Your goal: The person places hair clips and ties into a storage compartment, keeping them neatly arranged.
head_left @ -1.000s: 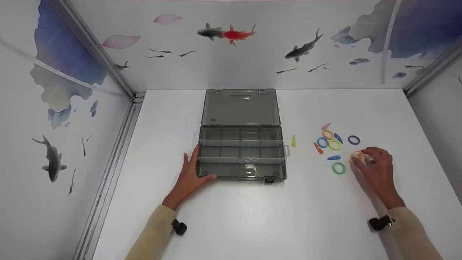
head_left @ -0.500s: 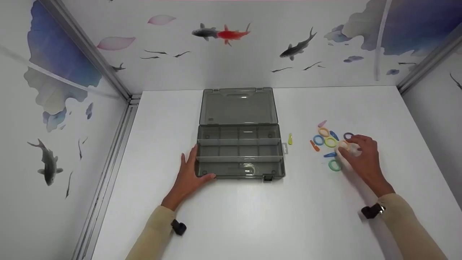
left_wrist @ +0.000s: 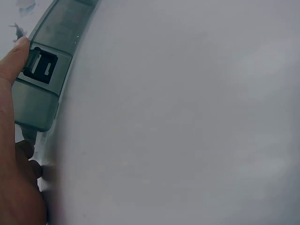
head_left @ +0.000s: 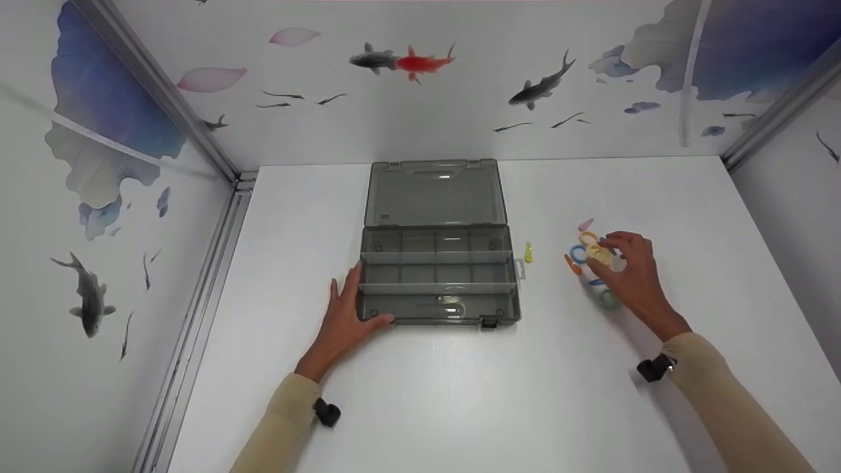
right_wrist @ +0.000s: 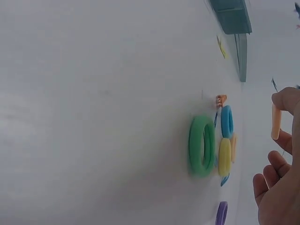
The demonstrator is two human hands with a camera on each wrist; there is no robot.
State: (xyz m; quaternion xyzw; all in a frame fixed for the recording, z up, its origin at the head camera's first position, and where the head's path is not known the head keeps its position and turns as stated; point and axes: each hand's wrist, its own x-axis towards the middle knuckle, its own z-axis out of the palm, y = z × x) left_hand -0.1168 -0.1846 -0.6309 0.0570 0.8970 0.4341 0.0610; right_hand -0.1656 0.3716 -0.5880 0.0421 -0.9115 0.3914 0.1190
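The person's left hand lies along the left wall of a smoky grey, translucent plastic organiser box, fingers extended and thumb laid over the front edge, presumably to steady it rather than grip it. The box's hinged lid lies folded back toward the rear wall, so the compartments stand exposed. The right hand pinches a pale peach fabric-like ring between thumb and fingertips, raised above the loose pieces; so light a hold probably suits something small and soft. Beneath and around that hand lie a thick green ring, a blue ring, a yellow ring, an orange clip and a pink clip, some partly hidden; clustered there, they seem placed for easy reach. A yellow clip sits apart, just beside the box. The smooth white surface is enclosed by pale panels: a rear wall printed with grey and red fish, and a left panel, joined by a metal post.
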